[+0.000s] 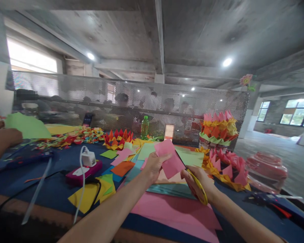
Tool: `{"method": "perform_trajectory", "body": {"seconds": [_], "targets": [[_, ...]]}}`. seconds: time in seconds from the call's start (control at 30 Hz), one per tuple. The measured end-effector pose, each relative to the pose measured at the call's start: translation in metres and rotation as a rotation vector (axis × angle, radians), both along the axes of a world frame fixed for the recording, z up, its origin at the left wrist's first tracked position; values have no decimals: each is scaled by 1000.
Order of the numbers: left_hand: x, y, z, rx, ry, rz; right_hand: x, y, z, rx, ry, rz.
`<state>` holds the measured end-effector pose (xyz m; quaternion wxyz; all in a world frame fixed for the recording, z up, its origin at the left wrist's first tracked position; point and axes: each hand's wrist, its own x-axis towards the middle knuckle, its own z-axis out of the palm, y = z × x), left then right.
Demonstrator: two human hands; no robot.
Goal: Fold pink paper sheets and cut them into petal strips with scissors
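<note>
My left hand (153, 166) pinches a piece of pink paper (169, 162) by its left side, thumb on top. Scissors with yellow handles (199, 185) are in my right hand (200, 179), its fingers around the handles. Their dark blade lies along the right edge of the pink paper; whether it is cutting I cannot tell. Below both hands lie a stack of teal paper (168, 190) and large pink sheets (177, 211). Pale green sheets (191, 156) are spread behind the pink paper.
A purple power strip (83, 172) with a white plug sits at left, cables trailing. Folded paper crowns (118, 139), a green bottle (145, 127) and paper scraps (76, 136) stand behind. At right are stacked paper rings (218, 130), a pink jar (266, 170) and a glue gun (281, 204). A co-worker's hand (8, 140) holds green paper.
</note>
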<state>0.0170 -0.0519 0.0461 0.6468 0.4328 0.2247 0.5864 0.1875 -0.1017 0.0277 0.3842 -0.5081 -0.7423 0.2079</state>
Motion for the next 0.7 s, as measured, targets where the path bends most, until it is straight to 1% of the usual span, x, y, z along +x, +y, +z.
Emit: {"method": "perform_trajectory", "body": {"seconds": [0.23,0.37,0.47,0.63,0.7], "targets": [[3,0,-7,34,18,-97,5,3,3,15,-35,105],[5,-3,-9,6,43,-118,7,4,2,5,-44,105],[6,-4,-8,-9,47,-108,7,3,3,0,-37,102],[6,-3,-9,8,32,-110,6,1,3,-37,-39,96],[6,-3,-9,19,33,-111,4,0,1,-30,-31,88]]}}
